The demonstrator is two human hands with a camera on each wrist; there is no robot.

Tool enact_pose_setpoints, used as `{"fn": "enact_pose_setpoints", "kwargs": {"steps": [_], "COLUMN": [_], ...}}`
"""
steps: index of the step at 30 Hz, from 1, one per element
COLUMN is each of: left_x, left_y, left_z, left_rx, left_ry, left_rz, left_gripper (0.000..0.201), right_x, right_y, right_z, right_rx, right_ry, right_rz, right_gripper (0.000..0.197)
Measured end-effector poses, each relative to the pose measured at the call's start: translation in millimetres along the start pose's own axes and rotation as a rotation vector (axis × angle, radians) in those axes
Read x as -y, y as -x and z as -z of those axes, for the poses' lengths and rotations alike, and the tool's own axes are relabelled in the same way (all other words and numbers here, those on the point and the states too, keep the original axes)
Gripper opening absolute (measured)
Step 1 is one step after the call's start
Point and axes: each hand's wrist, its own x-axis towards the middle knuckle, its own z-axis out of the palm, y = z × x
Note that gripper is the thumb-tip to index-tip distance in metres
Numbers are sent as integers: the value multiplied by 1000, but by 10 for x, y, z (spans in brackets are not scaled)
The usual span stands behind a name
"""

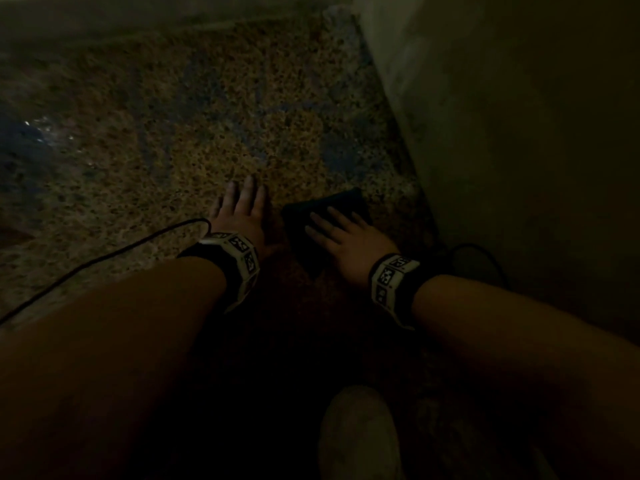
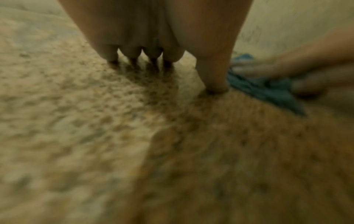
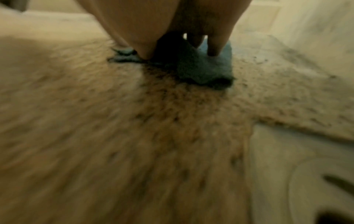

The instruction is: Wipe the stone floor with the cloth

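A speckled tan stone floor (image 1: pixel 173 140) fills the dim head view. On it, close to the wall, lies a dark blue-green cloth (image 1: pixel 332 202). My right hand (image 1: pixel 343 233) presses flat on the cloth with straight, spread fingers; the right wrist view shows the fingers (image 3: pixel 216 45) down on the cloth (image 3: pixel 203 71). My left hand (image 1: pixel 242 206) rests flat on the bare floor just left of the cloth, fingers straight. The left wrist view shows its fingertips (image 2: pixel 134 56) on the stone, with the cloth (image 2: pixel 268 92) and my right hand (image 2: pixel 277 68) to the right.
A pale wall (image 1: pixel 502 116) rises along the right side, right next to the cloth. A thin black cable (image 1: pixel 104 258) trails across the floor from my left wrist. A light shoe (image 1: pixel 360 434) is at the bottom. Wet shiny patches (image 1: pixel 41 133) lie far left.
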Motion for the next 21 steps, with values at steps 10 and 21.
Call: {"fn": "enact_pose_setpoints", "kwargs": {"steps": [10, 21], "left_x": [-10, -3], "left_y": [-67, -23], "left_z": [8, 22], "left_rx": [37, 23], "left_ry": [-78, -89], "left_rz": [55, 24], "left_gripper": [101, 100], "right_x": [-213, -326], "right_y": [-446, -5], "right_z": [638, 177], "right_rx": [-29, 9], "right_ry": [-246, -85], "right_rz": [-159, -92], "right_gripper": [75, 74]}}
